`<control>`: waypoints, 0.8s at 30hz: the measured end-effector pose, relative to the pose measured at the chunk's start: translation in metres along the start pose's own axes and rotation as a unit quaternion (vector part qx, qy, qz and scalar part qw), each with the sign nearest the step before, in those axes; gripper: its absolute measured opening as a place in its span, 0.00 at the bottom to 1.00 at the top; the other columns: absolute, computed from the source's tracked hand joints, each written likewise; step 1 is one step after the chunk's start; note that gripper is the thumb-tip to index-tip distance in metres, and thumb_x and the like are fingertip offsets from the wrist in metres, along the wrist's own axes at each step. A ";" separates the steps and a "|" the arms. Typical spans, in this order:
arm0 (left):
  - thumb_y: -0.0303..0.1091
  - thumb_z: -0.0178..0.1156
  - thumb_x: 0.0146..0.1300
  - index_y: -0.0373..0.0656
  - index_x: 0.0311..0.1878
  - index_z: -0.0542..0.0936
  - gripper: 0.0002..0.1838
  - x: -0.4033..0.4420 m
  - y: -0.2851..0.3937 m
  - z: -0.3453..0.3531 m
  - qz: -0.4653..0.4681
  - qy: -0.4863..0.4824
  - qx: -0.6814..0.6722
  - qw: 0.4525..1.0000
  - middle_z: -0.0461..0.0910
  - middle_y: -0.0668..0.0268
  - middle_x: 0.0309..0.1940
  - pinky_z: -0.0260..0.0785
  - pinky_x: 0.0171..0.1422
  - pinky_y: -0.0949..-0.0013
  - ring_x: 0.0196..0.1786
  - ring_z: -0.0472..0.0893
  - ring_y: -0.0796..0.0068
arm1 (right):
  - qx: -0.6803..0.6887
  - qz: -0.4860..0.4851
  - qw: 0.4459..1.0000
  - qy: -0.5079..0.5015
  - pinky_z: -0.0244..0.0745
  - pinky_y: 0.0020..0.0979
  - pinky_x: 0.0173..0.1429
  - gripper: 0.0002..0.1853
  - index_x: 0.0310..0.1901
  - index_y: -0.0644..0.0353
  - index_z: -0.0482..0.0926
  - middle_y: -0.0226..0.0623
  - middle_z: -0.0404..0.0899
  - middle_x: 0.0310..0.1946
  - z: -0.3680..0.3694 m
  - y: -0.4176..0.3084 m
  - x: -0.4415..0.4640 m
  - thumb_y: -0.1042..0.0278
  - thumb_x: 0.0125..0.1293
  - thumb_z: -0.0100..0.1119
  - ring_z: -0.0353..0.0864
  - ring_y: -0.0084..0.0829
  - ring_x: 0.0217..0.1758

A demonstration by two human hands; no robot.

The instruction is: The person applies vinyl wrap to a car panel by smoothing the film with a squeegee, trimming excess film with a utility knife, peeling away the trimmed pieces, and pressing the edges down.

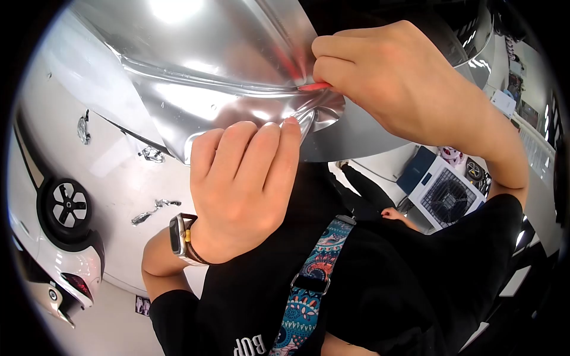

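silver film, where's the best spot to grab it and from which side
Probably the loose lower edge of the film, near the gathered folds beside the left hand, coming from the bottom of the view. It looks puckered and slack there, smoother further up. The red tool in the right hand sits just above, so stay below it.
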State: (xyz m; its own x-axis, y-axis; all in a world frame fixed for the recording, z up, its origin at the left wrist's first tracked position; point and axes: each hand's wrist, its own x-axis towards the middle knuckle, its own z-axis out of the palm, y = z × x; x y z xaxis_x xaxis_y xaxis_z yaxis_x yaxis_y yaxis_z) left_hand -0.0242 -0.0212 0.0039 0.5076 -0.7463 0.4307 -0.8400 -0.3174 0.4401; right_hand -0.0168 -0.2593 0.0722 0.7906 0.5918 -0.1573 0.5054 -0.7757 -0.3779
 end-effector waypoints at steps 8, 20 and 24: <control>0.33 0.74 0.51 0.36 0.49 0.85 0.21 0.005 -0.004 -0.008 -0.002 -0.061 -0.034 0.998 0.80 0.67 0.38 0.66 0.47 0.63 0.41 0.80 0.66 | -0.014 0.008 0.996 -0.093 0.80 0.35 0.33 0.07 0.38 0.63 0.79 0.37 0.78 0.30 -0.024 0.005 -0.005 0.69 0.65 0.62 0.85 0.39 0.34; 0.23 0.73 0.56 0.34 0.50 0.85 0.17 0.043 -0.036 -0.005 0.048 -0.148 -0.114 0.981 0.77 0.64 0.33 0.69 0.35 0.64 0.33 0.75 0.64 | 0.142 0.162 0.928 0.304 0.72 0.23 0.33 0.12 0.45 0.67 0.82 0.33 0.83 0.28 0.000 0.042 -0.084 0.66 0.70 0.71 0.80 0.19 0.28; 0.21 0.71 0.58 0.34 0.50 0.85 0.15 0.042 -0.035 0.002 0.026 -0.162 -0.127 0.978 0.77 0.63 0.33 0.69 0.35 0.64 0.32 0.75 0.64 | 0.167 0.271 0.862 0.395 0.73 0.21 0.36 0.14 0.47 0.66 0.82 0.32 0.85 0.31 0.037 0.046 -0.113 0.63 0.71 0.71 0.80 0.17 0.30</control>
State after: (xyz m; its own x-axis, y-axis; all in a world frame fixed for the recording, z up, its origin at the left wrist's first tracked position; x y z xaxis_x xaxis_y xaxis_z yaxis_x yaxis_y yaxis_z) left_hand 0.0259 -0.0425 0.0056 0.3437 -0.9168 0.2031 -0.7678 -0.1498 0.6229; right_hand -0.0958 -0.3536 0.0395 0.9347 -0.2737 0.2270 -0.0356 -0.7071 -0.7062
